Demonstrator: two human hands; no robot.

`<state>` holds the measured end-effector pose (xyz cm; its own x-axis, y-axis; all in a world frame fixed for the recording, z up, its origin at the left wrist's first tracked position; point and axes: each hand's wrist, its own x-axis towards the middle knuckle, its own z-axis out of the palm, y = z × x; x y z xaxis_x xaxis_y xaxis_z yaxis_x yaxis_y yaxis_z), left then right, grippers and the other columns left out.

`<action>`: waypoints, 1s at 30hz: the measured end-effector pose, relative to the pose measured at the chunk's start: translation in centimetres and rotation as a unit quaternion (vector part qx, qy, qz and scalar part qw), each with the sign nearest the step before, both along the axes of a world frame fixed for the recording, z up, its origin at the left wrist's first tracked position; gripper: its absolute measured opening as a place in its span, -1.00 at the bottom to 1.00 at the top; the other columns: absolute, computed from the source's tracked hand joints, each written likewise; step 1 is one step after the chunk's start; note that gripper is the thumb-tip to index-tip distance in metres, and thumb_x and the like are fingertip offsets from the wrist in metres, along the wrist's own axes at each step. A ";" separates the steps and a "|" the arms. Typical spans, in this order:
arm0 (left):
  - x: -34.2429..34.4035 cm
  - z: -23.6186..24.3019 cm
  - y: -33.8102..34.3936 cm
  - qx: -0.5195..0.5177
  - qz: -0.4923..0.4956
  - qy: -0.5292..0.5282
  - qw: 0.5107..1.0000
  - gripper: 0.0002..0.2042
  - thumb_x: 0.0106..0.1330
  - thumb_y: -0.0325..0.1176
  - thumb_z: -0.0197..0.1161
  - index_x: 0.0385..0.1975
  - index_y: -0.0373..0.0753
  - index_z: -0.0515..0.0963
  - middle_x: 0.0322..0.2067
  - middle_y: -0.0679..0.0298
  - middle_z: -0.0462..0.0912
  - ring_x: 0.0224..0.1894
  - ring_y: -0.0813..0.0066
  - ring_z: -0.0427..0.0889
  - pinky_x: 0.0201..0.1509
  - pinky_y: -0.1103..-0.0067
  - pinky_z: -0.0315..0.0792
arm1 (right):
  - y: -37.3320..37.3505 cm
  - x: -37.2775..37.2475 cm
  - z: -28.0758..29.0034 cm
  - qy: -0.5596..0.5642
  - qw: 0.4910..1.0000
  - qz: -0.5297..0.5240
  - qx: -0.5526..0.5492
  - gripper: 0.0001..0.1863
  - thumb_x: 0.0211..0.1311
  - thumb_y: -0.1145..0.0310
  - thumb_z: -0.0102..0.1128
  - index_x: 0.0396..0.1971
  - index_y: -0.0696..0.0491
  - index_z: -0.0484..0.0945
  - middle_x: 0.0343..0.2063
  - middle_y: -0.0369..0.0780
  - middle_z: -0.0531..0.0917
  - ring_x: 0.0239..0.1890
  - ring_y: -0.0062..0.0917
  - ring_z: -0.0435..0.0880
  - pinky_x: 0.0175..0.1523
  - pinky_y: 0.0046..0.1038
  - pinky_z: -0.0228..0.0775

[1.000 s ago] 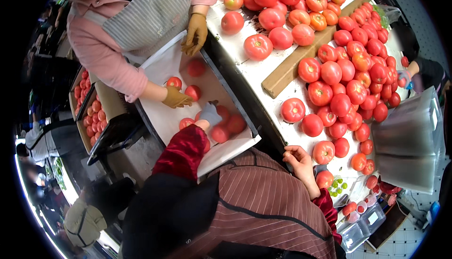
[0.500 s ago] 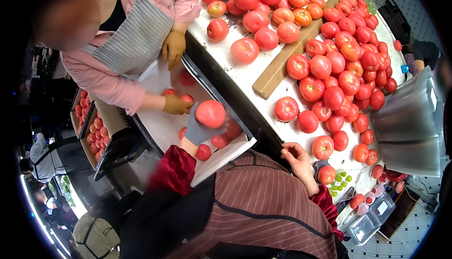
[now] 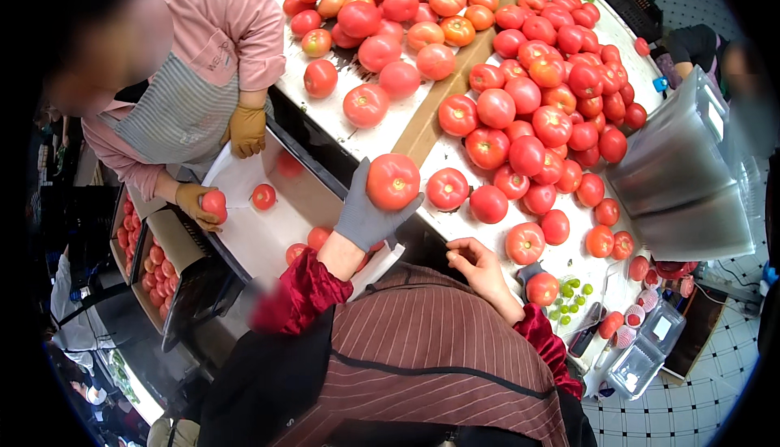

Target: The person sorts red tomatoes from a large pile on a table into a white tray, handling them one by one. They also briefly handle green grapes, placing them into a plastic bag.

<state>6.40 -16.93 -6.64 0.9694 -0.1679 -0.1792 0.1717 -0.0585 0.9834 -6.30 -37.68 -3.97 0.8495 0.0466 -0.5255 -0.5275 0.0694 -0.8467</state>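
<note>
My left hand, in a grey glove, is wrapped round a large red tomato. It holds the tomato over the table's near edge, beside the loose tomatoes there. My right hand is bare and rests by the table edge with nothing visible in it; its fingers are loosely bent, the thumb a little apart. Below my left forearm stands a pale box with several tomatoes inside. Across it, a co-worker's gloved hand grips a smaller tomato, and their other gloved hand hangs at the box's far side.
A cardboard strip divides two tomato heaps on the white table. Stacked clear plastic trays stand at the right. Small green fruits and a clear container lie nearer me. Crates of tomatoes stand at the left.
My left hand has carried the tomato from over the box rightward and up to the table edge. The co-worker's hand has drawn left with a tomato in it. My view has shifted right.
</note>
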 end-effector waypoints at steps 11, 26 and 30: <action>2.0 -0.4 5.2 -0.260 0.088 0.184 0.944 -0.61 0.34 -0.15 0.06 0.04 -0.26 0.37 -0.03 0.14 0.48 0.00 0.24 0.51 0.04 0.38 0.42 | 0.0 0.5 -0.4 0.009 1.000 0.026 -0.005 -0.76 0.19 0.43 0.21 -0.16 0.13 0.50 -0.39 -0.36 0.55 -0.34 -0.73 0.49 -0.20 -0.66 0.37; -6.0 -21.9 5.0 0.499 -0.316 0.108 0.800 -0.50 0.28 -0.07 -0.06 0.13 -0.23 0.37 0.17 -0.06 0.32 0.19 -0.09 0.31 0.23 0.31 0.24 | 0.8 -0.5 -0.5 0.061 0.986 0.117 -0.099 -0.75 0.21 0.47 0.17 -0.12 0.16 0.47 -0.37 -0.35 0.55 -0.32 -0.74 0.51 -0.16 -0.67 0.36; -3.7 -18.5 5.3 0.476 -0.413 -0.015 0.776 -0.57 0.25 -0.13 -0.06 0.09 -0.10 0.42 0.07 -0.05 0.44 0.12 0.03 0.42 0.16 0.32 0.30 | 0.7 -1.3 -1.2 0.032 0.988 0.114 -0.102 -0.74 0.17 0.38 0.21 -0.15 0.13 0.50 -0.40 -0.31 0.59 -0.33 -0.68 0.55 -0.17 -0.61 0.41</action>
<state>2.73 -11.64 -25.12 0.6074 -0.5393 -0.5833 -0.3333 -0.8395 0.4290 -7.55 -36.94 -5.19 0.7941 0.1206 -0.5957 -0.5623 -0.2263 -0.7954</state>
